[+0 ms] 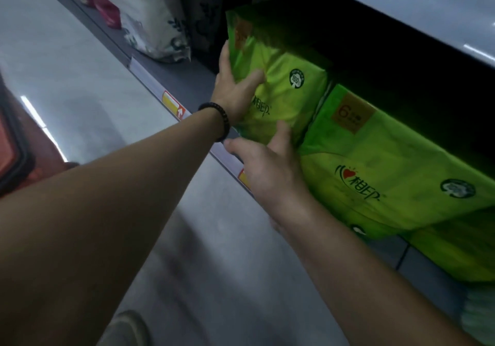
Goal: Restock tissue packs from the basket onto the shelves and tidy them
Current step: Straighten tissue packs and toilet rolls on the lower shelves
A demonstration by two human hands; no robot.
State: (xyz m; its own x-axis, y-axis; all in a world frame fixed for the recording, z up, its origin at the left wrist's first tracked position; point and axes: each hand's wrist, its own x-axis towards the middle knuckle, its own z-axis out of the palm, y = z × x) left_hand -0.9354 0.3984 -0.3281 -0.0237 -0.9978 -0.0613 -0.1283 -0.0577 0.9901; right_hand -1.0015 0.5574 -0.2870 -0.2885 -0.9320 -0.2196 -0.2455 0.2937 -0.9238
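Both hands were on one green tissue pack (284, 96), standing on its end on the lower shelf (187, 83), under the upper shelf (428, 11).

Left hand (235, 91), beaded bracelet (222, 120) on the wrist: fingers spread and fairly straight, thumb flat on the front face, the rest running up the pack's far end. Not clamped, more a brace across the corner. Likely there to stop the pack sliding toward the gap beside the white floral pack (150, 24).

Right hand (267, 171): also apart, fingers straight, laid against the near end, right where it meets the next green pack (388, 174). Thumb stuck out over the shelf edge. Looked like it was squaring the seam; the two packs touched but the held one sat tilted against its neighbour.

So the pack was already on the shelf. Judged step: tidying, not carrying. Next it needed a push back and a twist to line the fronts up with the price label (174, 104) strip.

Risk: soft wrapper, so a hard push would dent it rather than move it.

Red-and-black thing at the left edge (10, 142) was probably the basket; too cropped to tell its contents.
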